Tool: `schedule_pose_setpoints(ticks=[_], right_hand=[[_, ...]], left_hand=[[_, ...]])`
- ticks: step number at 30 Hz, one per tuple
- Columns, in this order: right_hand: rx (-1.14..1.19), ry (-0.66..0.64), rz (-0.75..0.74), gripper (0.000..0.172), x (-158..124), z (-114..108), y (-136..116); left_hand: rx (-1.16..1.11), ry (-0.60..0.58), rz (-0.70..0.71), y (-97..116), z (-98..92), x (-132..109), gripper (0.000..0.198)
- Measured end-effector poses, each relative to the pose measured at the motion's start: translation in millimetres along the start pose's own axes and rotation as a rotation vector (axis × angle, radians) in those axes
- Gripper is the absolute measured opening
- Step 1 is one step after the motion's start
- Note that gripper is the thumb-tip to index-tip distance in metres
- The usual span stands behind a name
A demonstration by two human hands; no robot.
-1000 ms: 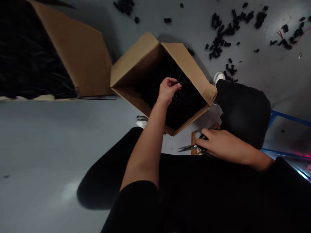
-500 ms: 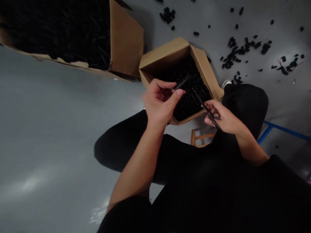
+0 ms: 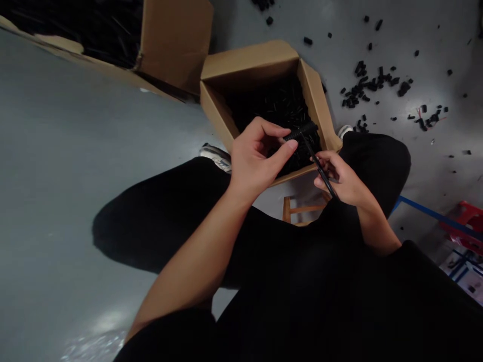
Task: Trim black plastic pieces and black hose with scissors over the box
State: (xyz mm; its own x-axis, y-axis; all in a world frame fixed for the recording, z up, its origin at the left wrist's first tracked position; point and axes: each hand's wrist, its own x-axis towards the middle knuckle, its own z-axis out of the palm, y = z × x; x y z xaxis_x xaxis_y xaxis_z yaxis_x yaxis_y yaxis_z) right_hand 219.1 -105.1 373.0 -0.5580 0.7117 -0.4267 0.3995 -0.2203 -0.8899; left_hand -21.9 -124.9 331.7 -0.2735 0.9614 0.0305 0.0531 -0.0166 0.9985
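Note:
My left hand (image 3: 256,158) pinches a short black ribbed tube (image 3: 302,131) between thumb and forefinger, held over the small open cardboard box (image 3: 249,60). My right hand (image 3: 341,178) grips a pair of scissors (image 3: 315,161) whose blades point up at the tube's near end. The box holds many short black tube pieces (image 3: 279,103). Both hands are closed on what they hold, just above my black-trousered knees.
A larger cardboard box (image 3: 173,40) full of long black tubing stands at the upper left. Several cut black pieces (image 3: 372,83) lie scattered on the grey floor at the upper right. A wooden stool (image 3: 302,211) is under me; a red object (image 3: 466,221) and a blue frame (image 3: 426,213) are at the right.
My left hand lifted a tube out of the small box. My right hand rose from beside the stool and brought the scissors up to the tube. The view shifted.

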Motion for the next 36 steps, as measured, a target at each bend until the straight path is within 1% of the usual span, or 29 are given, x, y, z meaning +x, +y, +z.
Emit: schedule_pose_setpoints(ticks=[3, 7, 11, 14, 16, 18, 20, 22, 25, 27, 31, 34, 36], right_hand=[[-0.046, 0.007, 0.008, 0.060, 1, -1, 0], [-0.057, 0.028, 0.013, 0.059, 0, -3, 0], [-0.029, 0.056, 0.049, 0.067, 0, -3, 0], [-0.035, 0.089, 0.049, 0.070, 0, -3, -2], [-0.048, 0.088, 0.042, 0.070, -1, -2, -3], [-0.058, 0.082, 0.026, 0.069, -1, -2, -2], [-0.061, 0.085, 0.000, 0.067, -2, -2, -1], [-0.061, 0.092, -0.044, 0.067, -3, -3, 2], [-0.072, 0.098, -0.150, 0.068, -5, -4, 6], [-0.114, 0.106, -0.204, 0.069, -6, -6, 7], [-0.285, 0.095, -0.210, 0.074, -10, -10, 4], [-0.446, 0.067, -0.203, 0.071, -13, -11, 4], [-0.494, 0.061, -0.235, 0.069, -14, -11, 6]], left_hand=[[-0.025, -0.010, -0.077, 4, 0.9, -2, 0.034], [-0.046, -0.019, -0.160, 3, 0.4, -3, 0.041], [-0.037, -0.064, -0.146, 3, 0.2, -1, 0.041], [-0.044, -0.057, -0.117, 4, 1.6, 0, 0.048], [-0.033, -0.045, -0.115, 5, 3.3, 0, 0.046], [-0.051, -0.045, -0.121, 7, 6.0, -2, 0.038], [-0.117, -0.072, -0.143, 9, 9.8, -6, 0.036], [-0.195, -0.121, -0.182, 13, 14.2, -10, 0.042], [-0.280, -0.194, -0.246, 23, 19.8, -14, 0.052], [-0.323, -0.234, -0.274, 31, 21.3, -15, 0.055], [-0.358, -0.302, -0.280, 45, 18.3, -14, 0.055], [-0.379, -0.337, -0.266, 51, 14.5, -15, 0.050], [-0.391, -0.343, -0.257, 54, 12.4, -16, 0.047]])
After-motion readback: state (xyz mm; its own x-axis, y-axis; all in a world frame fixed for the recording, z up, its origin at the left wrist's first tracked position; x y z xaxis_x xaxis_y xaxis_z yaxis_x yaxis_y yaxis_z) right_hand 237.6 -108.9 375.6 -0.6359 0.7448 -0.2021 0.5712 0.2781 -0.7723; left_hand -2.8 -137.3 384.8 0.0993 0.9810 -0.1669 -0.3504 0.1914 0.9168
